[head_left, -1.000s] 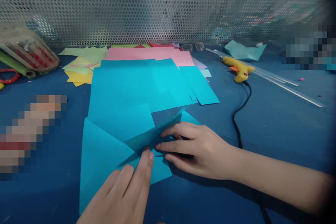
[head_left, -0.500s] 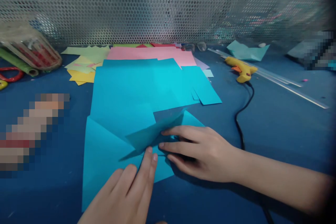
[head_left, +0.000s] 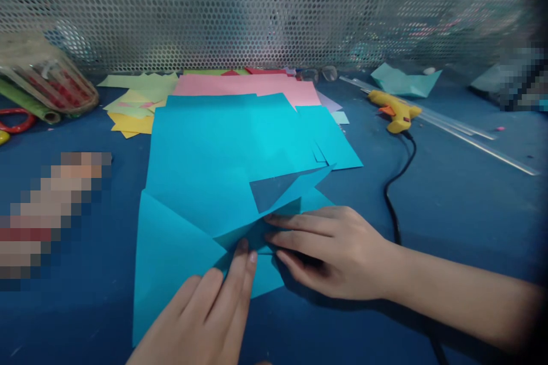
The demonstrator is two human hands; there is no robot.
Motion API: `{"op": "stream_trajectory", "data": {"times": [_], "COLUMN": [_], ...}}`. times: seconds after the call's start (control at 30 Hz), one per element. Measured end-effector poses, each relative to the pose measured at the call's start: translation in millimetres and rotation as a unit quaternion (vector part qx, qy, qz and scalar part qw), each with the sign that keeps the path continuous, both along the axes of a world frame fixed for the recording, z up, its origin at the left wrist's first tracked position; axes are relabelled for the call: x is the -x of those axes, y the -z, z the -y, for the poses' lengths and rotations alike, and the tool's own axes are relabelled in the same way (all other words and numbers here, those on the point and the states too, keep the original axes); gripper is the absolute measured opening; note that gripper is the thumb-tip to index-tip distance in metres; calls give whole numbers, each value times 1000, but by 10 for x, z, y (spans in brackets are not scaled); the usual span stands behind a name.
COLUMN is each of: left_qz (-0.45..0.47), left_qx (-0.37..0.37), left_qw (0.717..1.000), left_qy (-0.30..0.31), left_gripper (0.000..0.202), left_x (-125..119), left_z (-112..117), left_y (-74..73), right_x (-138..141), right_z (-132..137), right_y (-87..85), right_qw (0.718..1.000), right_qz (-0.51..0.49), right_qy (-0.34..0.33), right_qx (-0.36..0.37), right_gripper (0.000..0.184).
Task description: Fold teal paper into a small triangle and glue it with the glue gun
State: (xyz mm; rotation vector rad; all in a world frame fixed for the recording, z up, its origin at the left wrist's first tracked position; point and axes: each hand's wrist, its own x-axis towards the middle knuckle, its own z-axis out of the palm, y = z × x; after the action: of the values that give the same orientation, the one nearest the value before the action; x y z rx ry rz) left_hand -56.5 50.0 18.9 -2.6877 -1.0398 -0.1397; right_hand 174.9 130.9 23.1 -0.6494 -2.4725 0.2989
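A turquoise sheet of paper [head_left: 175,274] lies in front of me, with a folded flap [head_left: 291,194] standing up from its middle. My left hand [head_left: 209,313] comes from the bottom edge. Its index and middle fingers are stretched out, and their tips press on the paper at the foot of the flap. From the right, my right hand [head_left: 338,251] reaches in with its fingers extended and apart. Those fingertips touch the paper just in front of the flap, in its shadow. Neither hand pinches anything that I can see.
Behind lie larger turquoise sheets [head_left: 214,137], pink paper [head_left: 244,84] and yellow-green scraps [head_left: 132,117]. To the right are a yellow glue gun [head_left: 398,111] with a black cord [head_left: 387,194] and clear glue sticks [head_left: 479,145]. A plastic jar [head_left: 55,77] and red-handled scissors [head_left: 19,120] are left.
The flap has swung up and away from me, its right end now higher and further right. Both hands stay in nearly the same spots.
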Motion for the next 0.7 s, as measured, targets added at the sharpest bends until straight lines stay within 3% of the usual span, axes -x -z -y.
{"op": "stream_trajectory", "data": {"times": [0.7], "left_qz": [2], "left_qx": [0], "left_qw": [1000], "left_qy": [12], "left_gripper": [52], "left_x": [22], "left_z": [-42], "left_y": [-9], "right_x": [-6], "right_z": [6], "right_y": [-12], "right_qw": [998], "right_qz": [31], "right_qy": [32], "right_qx": [-47], "right_gripper": [25]}}
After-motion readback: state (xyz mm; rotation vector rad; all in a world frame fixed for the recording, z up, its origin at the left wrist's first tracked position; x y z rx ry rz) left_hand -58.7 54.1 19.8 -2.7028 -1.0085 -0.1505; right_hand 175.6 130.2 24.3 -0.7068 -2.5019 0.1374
